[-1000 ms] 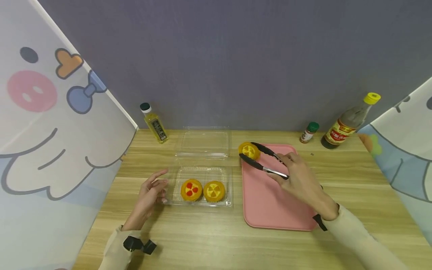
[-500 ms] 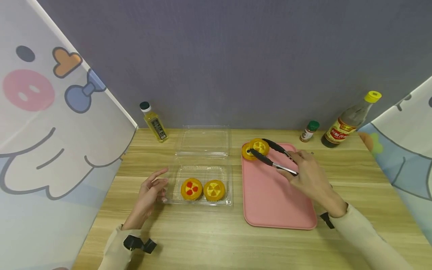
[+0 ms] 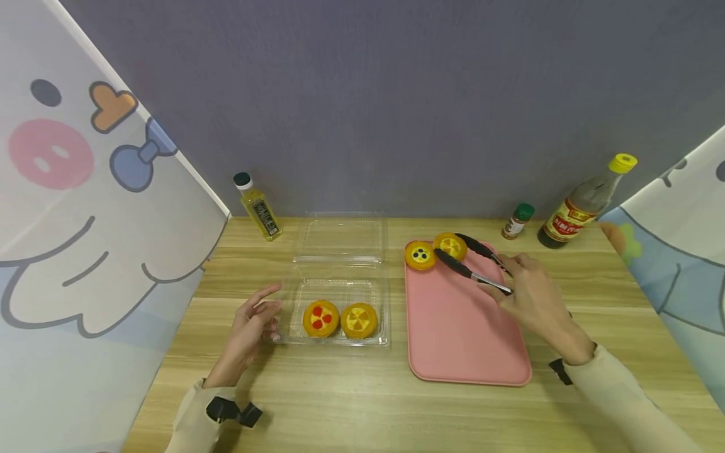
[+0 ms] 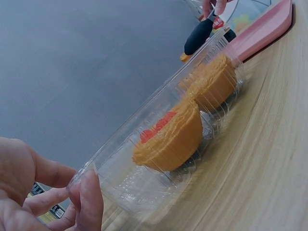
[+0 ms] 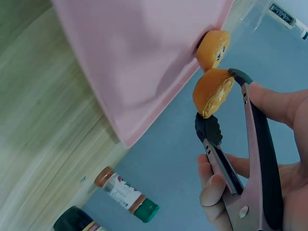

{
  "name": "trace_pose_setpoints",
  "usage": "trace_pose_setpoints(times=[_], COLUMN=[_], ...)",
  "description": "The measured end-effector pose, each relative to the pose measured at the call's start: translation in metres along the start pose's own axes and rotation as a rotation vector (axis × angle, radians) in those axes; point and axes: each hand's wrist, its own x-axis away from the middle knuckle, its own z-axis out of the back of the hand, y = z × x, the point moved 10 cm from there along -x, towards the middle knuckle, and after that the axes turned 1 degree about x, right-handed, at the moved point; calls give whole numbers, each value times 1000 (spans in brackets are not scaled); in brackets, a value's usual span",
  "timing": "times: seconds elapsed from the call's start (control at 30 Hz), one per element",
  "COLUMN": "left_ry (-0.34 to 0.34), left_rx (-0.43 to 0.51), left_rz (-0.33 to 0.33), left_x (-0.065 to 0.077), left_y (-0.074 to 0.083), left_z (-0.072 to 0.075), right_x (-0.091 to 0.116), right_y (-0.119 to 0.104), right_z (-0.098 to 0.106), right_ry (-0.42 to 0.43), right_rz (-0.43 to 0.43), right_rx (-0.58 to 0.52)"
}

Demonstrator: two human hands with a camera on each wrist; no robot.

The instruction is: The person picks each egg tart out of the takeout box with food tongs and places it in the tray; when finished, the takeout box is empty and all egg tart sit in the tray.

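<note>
My right hand (image 3: 535, 292) grips black-tipped metal tongs (image 5: 257, 159). Between the tongs' tips is an egg tart with yellow wedges on top (image 3: 450, 245), at the far edge of the pink tray (image 3: 464, 340). Beside it, in the tray's far left corner, sits a tart with dark blue dots (image 3: 420, 255). My left hand (image 3: 252, 324) pinches the left rim of a clear hinged plastic container (image 4: 115, 185), whose lid (image 3: 342, 236) lies back. Inside the container, along its near side, are a tart with red pieces (image 3: 321, 318) and another yellow-wedge tart (image 3: 359, 320).
A bottle of yellow oil (image 3: 260, 211) stands at the back left. At the back right are a small green-capped spice jar (image 3: 517, 221) and a yellow-capped sauce bottle (image 3: 574, 211). A grey wall (image 3: 362, 113) rises behind the wooden table (image 3: 362, 402).
My right hand and the tongs have moved right with the yellow-wedge tart, which was over the tray's far left corner. This uncovers the blue-dotted tart. The left hand stays put.
</note>
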Motion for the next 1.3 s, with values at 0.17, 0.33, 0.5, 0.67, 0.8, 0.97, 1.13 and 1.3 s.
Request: trace_pose_setpoints(times=[0.17, 0.33, 0.5, 0.67, 0.8, 0.97, 1.13, 1.3], left_ry=[-9, -15, -16, -21, -19, -17, -20, -28], left_rx=[-8, -18, -18, -13, -6, -7, -13, -12], left_rz=[-3, -10, -11, -13, -9, -7, -7, -11], left_x=[-1, -1, -1, -1, -2, -2, -1, -1], left_y=[-1, -2, -2, -2, -1, -1, -3, -2], left_z=[0, 1, 1, 1, 1, 1, 0, -1], right_x=[2, 4, 7, 9, 10, 10, 11, 11], right_y=[8, 15, 24, 30, 34, 37, 41, 42], right_z=[0, -3, -6, -6, -7, -10, -12, -10], right_ry=[-13, -46, -89, -96, -98, -99, -105, -105], right_rz=[-16, -26, -49, -61, -68, -79, -115, -135], right_rx=[15, 25, 49, 56, 53, 48, 40, 45])
